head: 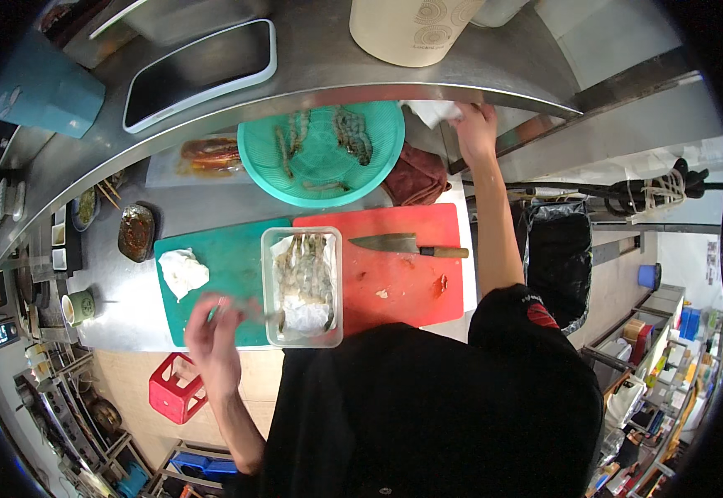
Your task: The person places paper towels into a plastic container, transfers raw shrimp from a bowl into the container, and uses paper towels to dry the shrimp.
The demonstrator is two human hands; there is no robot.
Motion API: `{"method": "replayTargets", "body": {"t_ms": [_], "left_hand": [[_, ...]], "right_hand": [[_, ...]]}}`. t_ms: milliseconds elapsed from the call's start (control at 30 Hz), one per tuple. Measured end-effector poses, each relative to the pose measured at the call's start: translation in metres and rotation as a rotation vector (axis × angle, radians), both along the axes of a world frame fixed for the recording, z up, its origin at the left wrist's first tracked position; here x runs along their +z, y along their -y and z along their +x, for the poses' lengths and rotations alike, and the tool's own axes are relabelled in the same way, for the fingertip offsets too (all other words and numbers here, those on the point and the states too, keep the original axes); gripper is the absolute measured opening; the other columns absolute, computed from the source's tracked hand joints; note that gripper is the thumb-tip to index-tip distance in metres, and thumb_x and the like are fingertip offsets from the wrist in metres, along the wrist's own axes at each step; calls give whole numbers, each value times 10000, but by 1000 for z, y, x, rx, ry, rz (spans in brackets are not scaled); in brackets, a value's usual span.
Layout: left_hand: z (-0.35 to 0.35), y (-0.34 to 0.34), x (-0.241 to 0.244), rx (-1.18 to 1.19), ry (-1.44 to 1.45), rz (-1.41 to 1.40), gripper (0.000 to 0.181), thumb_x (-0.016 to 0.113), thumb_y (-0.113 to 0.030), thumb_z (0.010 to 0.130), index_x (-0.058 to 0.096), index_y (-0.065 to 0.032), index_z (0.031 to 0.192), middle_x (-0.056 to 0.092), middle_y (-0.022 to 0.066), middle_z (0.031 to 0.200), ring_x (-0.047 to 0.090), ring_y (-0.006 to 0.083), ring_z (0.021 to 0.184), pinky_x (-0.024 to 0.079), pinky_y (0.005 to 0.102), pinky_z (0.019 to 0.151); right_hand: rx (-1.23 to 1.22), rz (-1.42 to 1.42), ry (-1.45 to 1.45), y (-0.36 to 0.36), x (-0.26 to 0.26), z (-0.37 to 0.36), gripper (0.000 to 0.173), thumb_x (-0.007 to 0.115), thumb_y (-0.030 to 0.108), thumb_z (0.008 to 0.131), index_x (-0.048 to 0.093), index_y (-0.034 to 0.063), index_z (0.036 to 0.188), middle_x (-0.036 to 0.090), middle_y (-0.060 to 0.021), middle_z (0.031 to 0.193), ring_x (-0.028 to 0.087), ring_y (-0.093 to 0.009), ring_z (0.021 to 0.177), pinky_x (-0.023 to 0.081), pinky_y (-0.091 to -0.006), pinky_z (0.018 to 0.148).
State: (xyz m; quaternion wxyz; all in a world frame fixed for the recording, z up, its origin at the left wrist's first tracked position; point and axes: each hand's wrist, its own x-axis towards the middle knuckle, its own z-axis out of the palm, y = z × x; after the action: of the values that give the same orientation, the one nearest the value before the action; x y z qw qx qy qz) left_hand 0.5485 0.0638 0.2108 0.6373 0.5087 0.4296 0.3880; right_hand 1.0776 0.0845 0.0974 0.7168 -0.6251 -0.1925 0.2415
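My left hand (214, 336) is raised over the near edge of the green cutting board (231, 249), with a blurred shrimp-like thing at its fingertips. To its right, a clear plastic container (266, 280) holds a row of raw shrimp (305, 267) and white paper (307, 316). My right hand (478, 131) reaches far forward and grips white paper (433, 112) below the steel shelf. On the red cutting board (392, 292) lies a kitchen knife (392, 244) with a wooden handle. Behind the boards, a turquoise colander (321, 198) holds more shrimp (353, 134).
Crumpled white paper (183, 272) lies on the green board. A brown cloth (417, 176) sits beside the colander. A steel shelf (312, 56) overhangs the table's back. A dark dish (136, 232) and a green cup (79, 308) stand left; a black-lined bin (557, 261) is right.
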Motion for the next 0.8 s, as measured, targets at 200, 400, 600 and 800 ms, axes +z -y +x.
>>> {"method": "replayTargets", "body": {"t_ms": [200,400,600,800], "left_hand": [[126,-92,-29,-275,-113,513,183,664,-25,959,671,0,1141,708,95,1106,672,152,1028,529,290,906],[161,-119,-84,-318,-553,763,315,733,-188,889,686,-55,1171,670,194,1156,642,372,1089,513,412,936],[115,-53,-19,-639,119,-343,331,677,-202,977,650,-83,1284,668,105,1229,640,212,1133,512,382,977],[45,-83,-47,-628,34,-129,495,639,-146,1008,489,-53,1471,664,49,1214,605,149,1143,508,345,965]], "right_hand": [[132,248,-323,111,23,-118,455,508,-88,952,447,66,1375,656,-171,1236,685,-229,1077,596,-367,874],[142,258,-321,177,20,-186,428,515,-134,938,471,44,1325,616,-166,1301,641,-219,1166,562,-362,954],[338,74,-285,179,33,-225,533,642,-168,739,607,5,1242,680,-71,1160,670,-172,1029,559,-313,886],[615,0,29,107,62,-214,331,639,-49,898,582,36,1213,614,22,1025,579,-59,959,489,-227,802]]}}
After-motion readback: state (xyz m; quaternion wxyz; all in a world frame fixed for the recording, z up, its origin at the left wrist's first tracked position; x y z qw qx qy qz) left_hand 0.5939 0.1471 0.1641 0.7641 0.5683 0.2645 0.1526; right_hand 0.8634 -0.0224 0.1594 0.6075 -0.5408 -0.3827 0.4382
